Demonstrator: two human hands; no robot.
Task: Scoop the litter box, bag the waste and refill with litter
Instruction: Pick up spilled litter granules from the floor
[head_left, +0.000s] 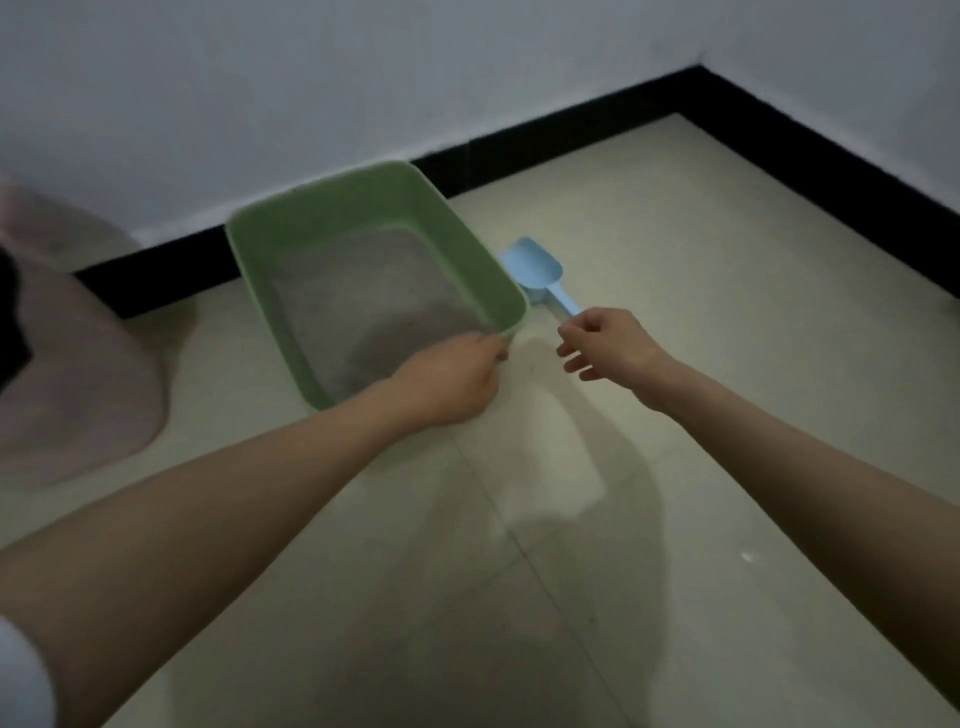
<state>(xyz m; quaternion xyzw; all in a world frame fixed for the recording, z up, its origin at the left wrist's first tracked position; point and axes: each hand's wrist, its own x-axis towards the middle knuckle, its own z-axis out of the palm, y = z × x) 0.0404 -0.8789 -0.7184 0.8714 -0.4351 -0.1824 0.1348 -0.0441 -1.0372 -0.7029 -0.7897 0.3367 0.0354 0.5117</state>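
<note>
**tilefloor_tom:** Green litter box sits on the floor, left hand gripping its near corner. Where's the scoop?

**scoopy22:** Blue scoop lies just right of the box, handle pointing back at the right hand. That hand's nearer, fingers loosely curled, holding nothing.

Two bare forearms reach in from the lower edge, no watch-like or ringed item showing on either. The left hand and right hand are ungloved. A pale, blurred sleeve edge shows at the lower left corner.
</note>
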